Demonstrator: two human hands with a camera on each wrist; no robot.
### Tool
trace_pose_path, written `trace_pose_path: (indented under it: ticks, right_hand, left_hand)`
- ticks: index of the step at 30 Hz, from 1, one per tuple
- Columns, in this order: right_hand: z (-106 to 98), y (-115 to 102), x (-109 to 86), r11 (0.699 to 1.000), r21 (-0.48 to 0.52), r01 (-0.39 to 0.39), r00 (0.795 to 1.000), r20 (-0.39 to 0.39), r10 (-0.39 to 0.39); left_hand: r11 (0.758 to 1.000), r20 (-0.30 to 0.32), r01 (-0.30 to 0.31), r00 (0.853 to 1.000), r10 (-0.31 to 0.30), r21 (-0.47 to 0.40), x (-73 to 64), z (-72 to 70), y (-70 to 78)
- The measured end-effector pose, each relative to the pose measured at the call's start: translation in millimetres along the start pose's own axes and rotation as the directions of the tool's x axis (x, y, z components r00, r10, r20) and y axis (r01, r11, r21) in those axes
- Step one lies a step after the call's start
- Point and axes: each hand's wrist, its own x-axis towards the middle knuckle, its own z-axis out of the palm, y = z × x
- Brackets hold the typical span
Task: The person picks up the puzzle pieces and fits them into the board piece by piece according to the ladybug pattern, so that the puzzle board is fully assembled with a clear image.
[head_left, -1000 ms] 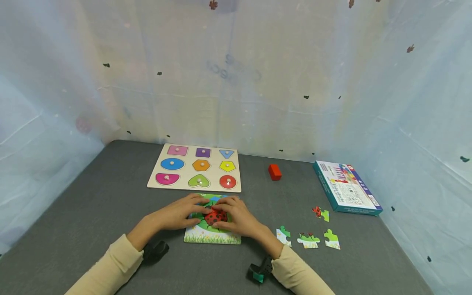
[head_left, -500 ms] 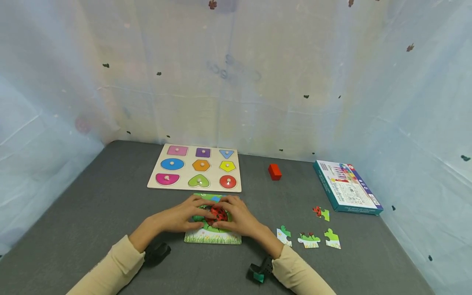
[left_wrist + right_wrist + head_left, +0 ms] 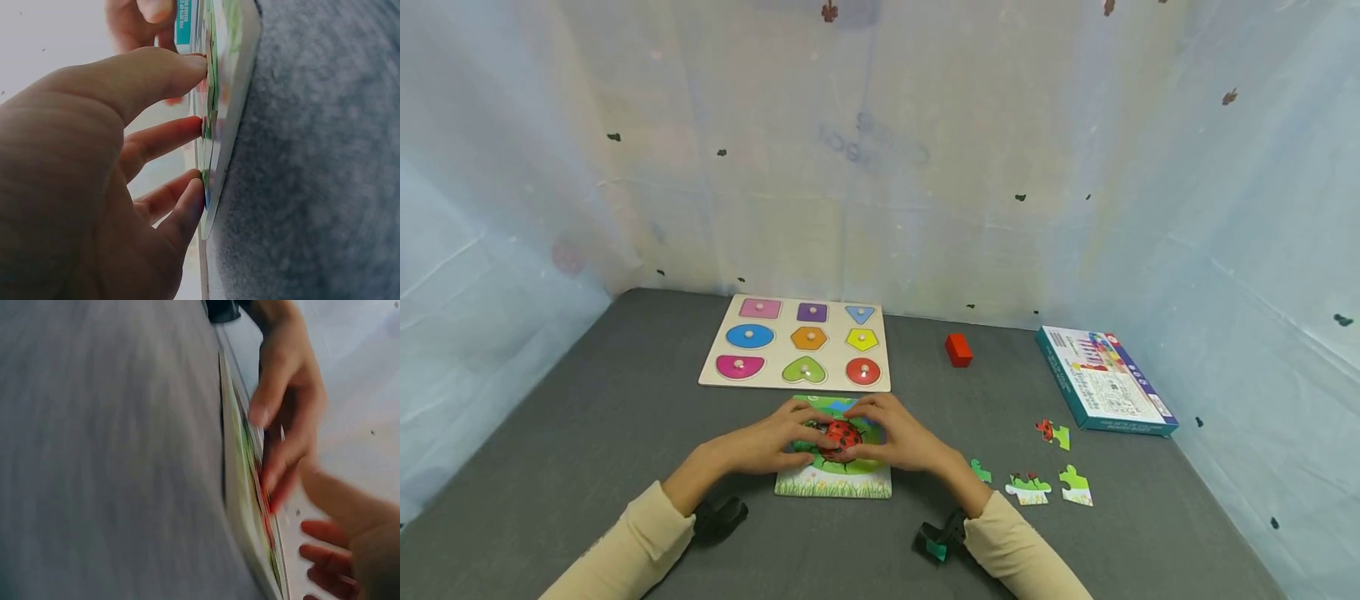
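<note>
A ladybug puzzle board (image 3: 835,483), green with a white grassy lower edge, lies flat before me, its red spotted ladybug (image 3: 841,437) showing between my hands. My left hand (image 3: 760,443) spreads over the board's left half. In the left wrist view its thumb and fingertips touch the thin pieces on the board (image 3: 234,81). Over the right half is my right hand (image 3: 898,435), fingers loosely bent. The right wrist view shows this hand (image 3: 350,519) raised off the board, holding nothing. Parts of the picture are hidden under both hands.
Several loose puzzle pieces lie at the right, among them a green-white piece (image 3: 1028,490) and a ladybug-head piece (image 3: 1054,433). A knobbed shape board (image 3: 790,392) stands just behind the puzzle. Farther back are a red block (image 3: 958,350) and a flat box (image 3: 1105,379).
My right hand has lifted and shifted a little right, away from the ladybug, uncovering more of the picture. My left hand moved slightly inward at first, then stayed on the board.
</note>
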Motion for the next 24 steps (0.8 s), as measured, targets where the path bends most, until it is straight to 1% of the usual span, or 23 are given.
trace_pose_path:
  ticks: [2, 4, 7, 10, 14, 20, 24]
  right_hand:
    - [-8, 3, -6.2, 1.0, 0.01, -0.009, 1.0, -0.024, 0.009]
    - [-17, 7, -13.7, 0.999, 0.024, -0.033, 0.998, -0.051, 0.035]
    - [-33, 15, -28.8, 0.994, 0.044, -0.099, 0.991, -0.087, 0.103]
    - [-50, 24, -46.7, 0.985, 0.058, -0.16, 0.979, -0.116, 0.166]
    - [-73, 34, -74.5, 0.974, 0.048, -0.221, 0.96, -0.163, 0.225]
    - [-107, 47, -118.3, 0.962, -0.003, -0.275, 0.933, -0.243, 0.266]
    - [-126, 53, -144.8, 0.95, -0.013, -0.311, 0.913, -0.283, 0.295]
  left_hand:
    - [1.0, 0.006, 0.009, 1.0, -0.009, 0.0, 0.0, 0.5, 0.4]
    - [1.0, 0.01, 0.018, 1.0, -0.018, 0.0, -0.1, 0.7, 0.3]
    - [1.0, 0.009, 0.028, 1.0, -0.028, -0.003, -0.4, 0.6, 0.5]
    - [1.0, 0.005, 0.03, 1.0, -0.03, -0.007, -0.6, 0.8, 0.7]
    - [1.0, 0.002, 0.026, 1.0, -0.026, -0.012, -0.7, 1.3, 0.0]
    - [1.0, -0.008, 0.021, 1.0, -0.021, -0.016, -1.4, 1.3, -0.9]
    - [1.0, -0.012, 0.015, 1.0, -0.015, -0.013, -1.5, 0.6, -1.3]
